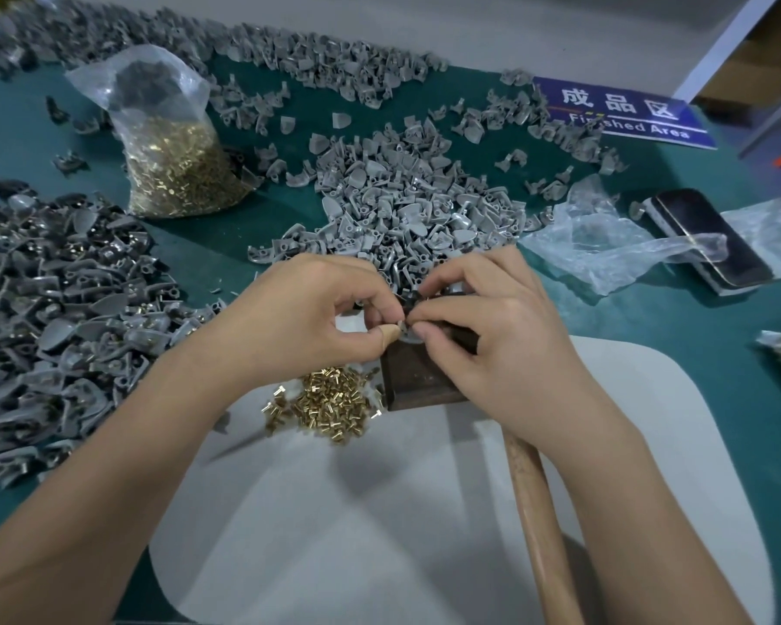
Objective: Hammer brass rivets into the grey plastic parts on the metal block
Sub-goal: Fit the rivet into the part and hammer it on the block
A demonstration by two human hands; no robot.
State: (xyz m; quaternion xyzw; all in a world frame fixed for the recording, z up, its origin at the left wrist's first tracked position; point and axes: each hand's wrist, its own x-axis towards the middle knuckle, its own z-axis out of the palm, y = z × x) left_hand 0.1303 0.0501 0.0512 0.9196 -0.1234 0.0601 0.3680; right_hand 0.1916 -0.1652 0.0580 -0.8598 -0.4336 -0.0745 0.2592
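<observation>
Both hands meet over the dark metal block [418,378] at the centre. My left hand [316,315] and my right hand [483,322] pinch a small grey plastic part [410,333] between fingertips, just above the block's far edge. Whether a rivet is in the fingers is hidden. A loose heap of brass rivets [330,401] lies on the white mat [379,512] just left of the block. The hammer's wooden handle [537,521] lies on the mat under my right wrist; its head is hidden.
Grey plastic parts lie in heaps: a central pile [402,205] behind the block, a left pile [50,318] showing brass, and a far row [289,51]. A plastic bag of rivets [172,160] stands back left. A phone [713,236], crumpled plastic and a blue sign [623,112] lie right.
</observation>
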